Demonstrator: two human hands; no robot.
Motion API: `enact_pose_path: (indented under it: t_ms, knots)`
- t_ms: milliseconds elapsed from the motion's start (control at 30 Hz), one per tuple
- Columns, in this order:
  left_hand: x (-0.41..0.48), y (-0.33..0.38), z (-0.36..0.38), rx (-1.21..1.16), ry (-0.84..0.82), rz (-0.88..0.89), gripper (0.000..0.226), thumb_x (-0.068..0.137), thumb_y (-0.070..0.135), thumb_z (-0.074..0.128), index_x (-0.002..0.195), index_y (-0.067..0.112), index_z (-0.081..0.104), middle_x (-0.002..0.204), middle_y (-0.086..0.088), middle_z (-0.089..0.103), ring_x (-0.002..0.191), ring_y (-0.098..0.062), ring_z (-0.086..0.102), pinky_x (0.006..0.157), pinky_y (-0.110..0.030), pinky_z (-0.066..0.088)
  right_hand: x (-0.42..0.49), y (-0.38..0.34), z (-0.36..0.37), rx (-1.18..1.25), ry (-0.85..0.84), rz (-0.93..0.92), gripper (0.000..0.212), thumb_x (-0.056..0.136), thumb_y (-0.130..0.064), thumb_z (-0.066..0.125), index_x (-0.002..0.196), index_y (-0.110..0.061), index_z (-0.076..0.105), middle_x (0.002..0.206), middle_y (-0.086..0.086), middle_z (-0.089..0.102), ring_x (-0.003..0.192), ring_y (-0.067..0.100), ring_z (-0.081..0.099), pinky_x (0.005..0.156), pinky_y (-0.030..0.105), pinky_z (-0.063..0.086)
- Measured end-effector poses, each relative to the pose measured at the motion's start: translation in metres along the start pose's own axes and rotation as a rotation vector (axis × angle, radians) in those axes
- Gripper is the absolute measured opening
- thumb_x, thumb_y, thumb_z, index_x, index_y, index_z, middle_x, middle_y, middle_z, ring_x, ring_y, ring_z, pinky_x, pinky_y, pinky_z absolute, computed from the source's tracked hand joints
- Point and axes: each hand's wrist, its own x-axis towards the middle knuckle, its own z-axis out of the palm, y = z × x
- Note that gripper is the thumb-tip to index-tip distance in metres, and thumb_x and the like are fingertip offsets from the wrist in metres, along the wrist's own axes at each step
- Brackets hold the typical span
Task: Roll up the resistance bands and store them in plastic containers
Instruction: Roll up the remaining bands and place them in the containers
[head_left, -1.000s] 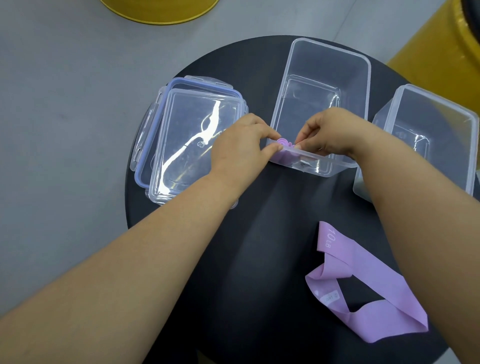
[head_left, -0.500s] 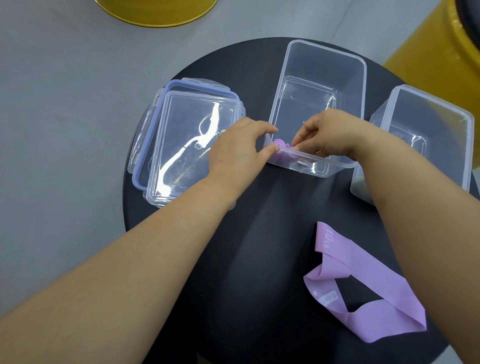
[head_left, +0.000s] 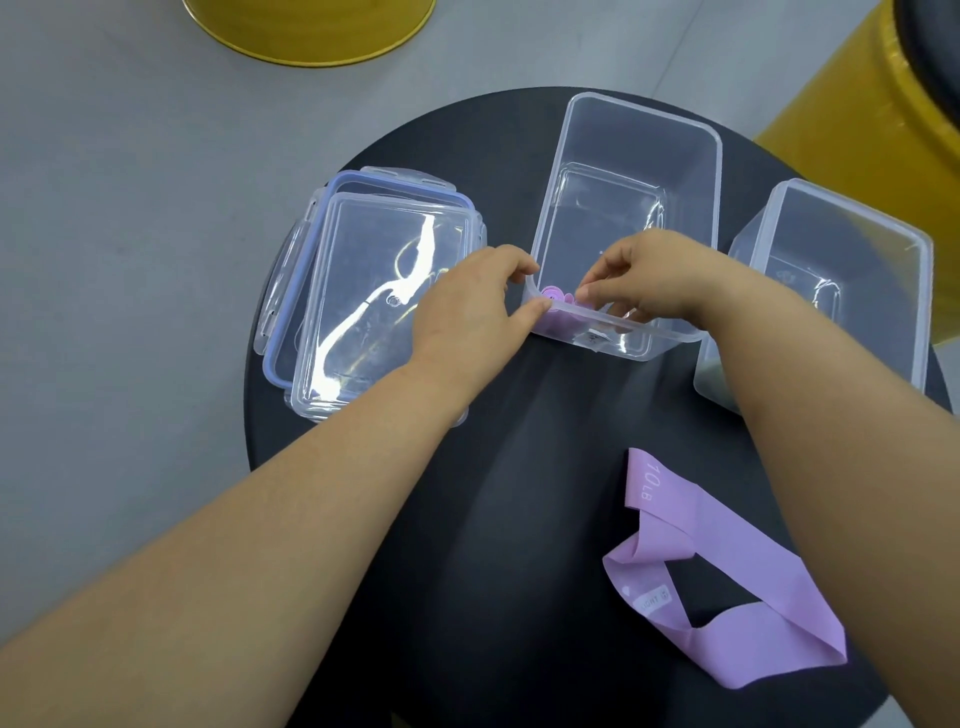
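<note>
A: Left side first?
B: Two clear lids (head_left: 374, 291) stacked, nobody touching them. The left hand (head_left: 467, 312) pinches the near-left corner of the middle container (head_left: 639, 135), thumb outside the wall and forefinger at the rim.

A: Where's the band?
B: The rolled band (head_left: 553, 299) is inside that corner against the near wall. The right hand (head_left: 654, 280) has curled fingers pinching its side.

A: Handling?
B: Probably light, soft and springy. The coil will likely unwind if it's let go, so hold across the coil and wedge it into the corner.

A: Further right?
B: The loose band (head_left: 727, 587) lies twisted on the black table (head_left: 519, 519); I'd take it by one flat end. The right container (head_left: 852, 208) stands open.
</note>
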Motion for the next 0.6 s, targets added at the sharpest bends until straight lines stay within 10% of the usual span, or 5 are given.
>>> enact_pose_path:
  t_ms: [400, 600]
  knots:
    - [-0.018, 0.023, -0.018, 0.059, 0.011, -0.01, 0.011, 0.088, 0.03, 0.057, 0.09, 0.022, 0.065, 0.096, 0.006, 0.061, 0.08, -0.01, 0.05, 0.071, -0.023, 0.038, -0.072, 0.007, 0.022, 0.211, 0.384, -0.176, 0.006, 0.088, -0.023, 0.063, 0.088, -0.027, 0.067, 0.079, -0.008, 0.063, 0.068, 0.001, 0.051, 0.068, 0.014, 0.042]
    - [-0.065, 0.053, 0.006, 0.162, -0.585, 0.028, 0.015, 0.087, 0.035, 0.06, 0.097, 0.025, 0.066, 0.1, 0.011, 0.065, 0.099, -0.013, 0.058, 0.086, -0.032, 0.048, -0.134, 0.067, 0.081, -0.047, 0.184, 0.074, 0.036, 0.074, -0.041, 0.075, 0.105, -0.026, 0.063, 0.1, -0.006, 0.057, 0.091, 0.011, 0.056, 0.082, 0.029, 0.045]
